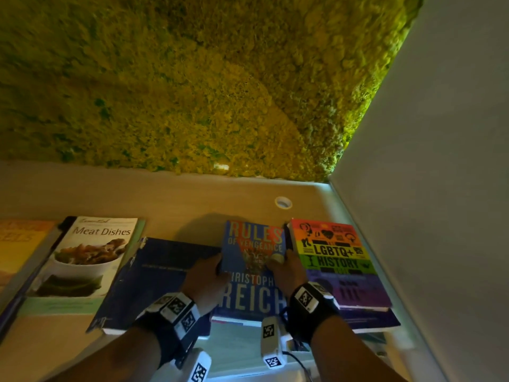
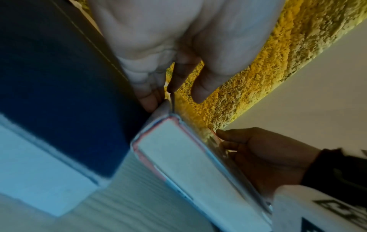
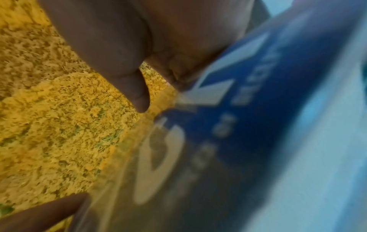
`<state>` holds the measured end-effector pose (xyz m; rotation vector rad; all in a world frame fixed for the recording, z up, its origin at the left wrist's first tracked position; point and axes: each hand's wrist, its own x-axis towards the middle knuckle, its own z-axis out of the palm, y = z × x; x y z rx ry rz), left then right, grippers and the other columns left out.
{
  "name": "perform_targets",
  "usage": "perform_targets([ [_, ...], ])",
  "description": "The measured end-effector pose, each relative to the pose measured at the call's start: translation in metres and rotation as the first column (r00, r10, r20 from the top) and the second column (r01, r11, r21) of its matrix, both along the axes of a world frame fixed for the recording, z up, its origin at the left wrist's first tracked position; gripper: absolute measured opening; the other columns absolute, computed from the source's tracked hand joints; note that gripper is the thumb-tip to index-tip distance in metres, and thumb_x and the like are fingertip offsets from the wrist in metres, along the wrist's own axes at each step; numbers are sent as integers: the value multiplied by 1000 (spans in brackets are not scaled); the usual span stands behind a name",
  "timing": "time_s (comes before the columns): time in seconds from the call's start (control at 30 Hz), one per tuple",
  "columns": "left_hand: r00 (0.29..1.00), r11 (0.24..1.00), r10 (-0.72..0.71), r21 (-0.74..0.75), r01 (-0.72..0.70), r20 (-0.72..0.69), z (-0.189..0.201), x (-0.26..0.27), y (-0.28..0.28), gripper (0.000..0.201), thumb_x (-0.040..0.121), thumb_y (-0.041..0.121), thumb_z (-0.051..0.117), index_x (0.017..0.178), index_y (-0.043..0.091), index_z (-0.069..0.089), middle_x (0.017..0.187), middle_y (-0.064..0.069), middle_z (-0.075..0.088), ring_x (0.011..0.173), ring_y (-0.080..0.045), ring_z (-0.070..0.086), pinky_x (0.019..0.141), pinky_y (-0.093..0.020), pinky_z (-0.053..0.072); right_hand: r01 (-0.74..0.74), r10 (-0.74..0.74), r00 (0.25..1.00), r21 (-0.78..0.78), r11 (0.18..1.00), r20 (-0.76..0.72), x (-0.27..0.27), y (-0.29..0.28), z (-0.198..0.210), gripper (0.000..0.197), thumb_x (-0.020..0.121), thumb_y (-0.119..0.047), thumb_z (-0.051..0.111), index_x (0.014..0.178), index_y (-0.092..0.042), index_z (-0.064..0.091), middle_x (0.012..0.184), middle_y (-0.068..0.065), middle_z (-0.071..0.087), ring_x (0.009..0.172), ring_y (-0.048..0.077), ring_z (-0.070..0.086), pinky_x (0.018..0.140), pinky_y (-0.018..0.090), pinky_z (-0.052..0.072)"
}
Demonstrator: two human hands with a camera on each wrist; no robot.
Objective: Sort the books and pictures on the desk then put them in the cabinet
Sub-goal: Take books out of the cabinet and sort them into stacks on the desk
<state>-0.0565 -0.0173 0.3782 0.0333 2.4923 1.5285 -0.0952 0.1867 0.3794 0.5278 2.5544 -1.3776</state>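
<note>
Both hands hold the blue paperback [image 1: 252, 271] by its long sides: the left hand [image 1: 205, 277] curls round the left edge, the right hand [image 1: 289, 271] round the right edge with its thumb on the cover. In the left wrist view the paperback's near end is tilted up off the pale surface below it, so the grip looks like a lift or a set-down; which one I cannot tell. It sits between a dark blue book [image 1: 154, 282] on its left, which it partly overlaps, and a rainbow-covered book [image 1: 338, 260] just beside it on the right, lying on top of at least one other volume. Further left on the desk [image 1: 170, 199] lie a cookbook [image 1: 85, 260] and an orange-covered book [image 1: 19, 249] at the frame edge. My reading is that sorting is under way, since several books lie loose across the desk. No cabinet and no pictures are in view, so the putting away appears to be wholly ahead.
</note>
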Motion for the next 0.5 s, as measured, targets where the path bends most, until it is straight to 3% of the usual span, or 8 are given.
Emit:
perform_targets([
  [0.03,1000,1000,12,29,-13,19,-1,0,0,28,99,15,52,115,34,65,71,-7,69,46,-5,54,43,-19,40,-9,8,1000,31,999,15,0,-2,-1,47,91,-20,68,130,0,51,114,13,62,107,33,62,82,33,44],
  [0.1,996,994,25,102,-33,80,1,1,-1,27,95,24,57,119,34,65,74,-4,70,55,-9,63,52,-28,52,-27,25,999,100,995,20,5,-6,2,64,91,-28,69,143,-3,42,131,14,61,119,34,60,90,33,46],
  [0.17,987,990,19,134,-40,157,0,2,-2,48,83,44,62,130,35,60,106,0,75,87,-14,72,81,-45,60,-45,48,999,151,988,-14,8,-7,5,62,93,-32,69,143,-9,42,130,12,62,117,30,61,88,28,44],
  [0.23,986,993,10,118,-31,169,-4,6,2,68,76,56,65,139,32,53,135,8,62,114,-13,64,97,-40,54,-104,116,992,211,972,-45,10,-6,20,52,94,-31,67,139,-14,48,123,7,64,113,27,63,82,25,42],
  [0.3,992,1000,4,3,-5,124,-1,12,10,65,81,53,66,139,30,50,137,12,53,118,-10,57,95,-30,51,-210,222,975,253,944,-20,5,-2,29,30,95,-25,64,122,-17,57,108,1,62,105,25,63,75,24,37],
  [0.37,998,977,-48,-208,55,36,-11,18,12,65,86,46,65,145,28,45,142,3,49,128,-16,49,106,-35,44,-272,280,960,293,917,16,0,-1,28,21,94,-22,62,114,-15,59,101,1,61,101,27,63,73,26,38],
  [0.43,993,892,-111,-445,79,-45,-20,24,12,61,91,44,61,146,27,41,148,0,38,137,-23,36,113,-37,34,-303,314,949,315,900,16,1,-2,18,36,90,-28,62,122,-11,57,105,3,63,105,30,65,79,35,50],
  [0.5,987,838,-133,-542,65,-87,-29,30,11,56,89,47,59,140,30,43,146,3,32,135,-24,32,110,-37,37,-322,337,941,328,888,11,4,-6,0,60,80,-43,60,132,-15,50,122,7,62,112,32,62,90,40,53],
])
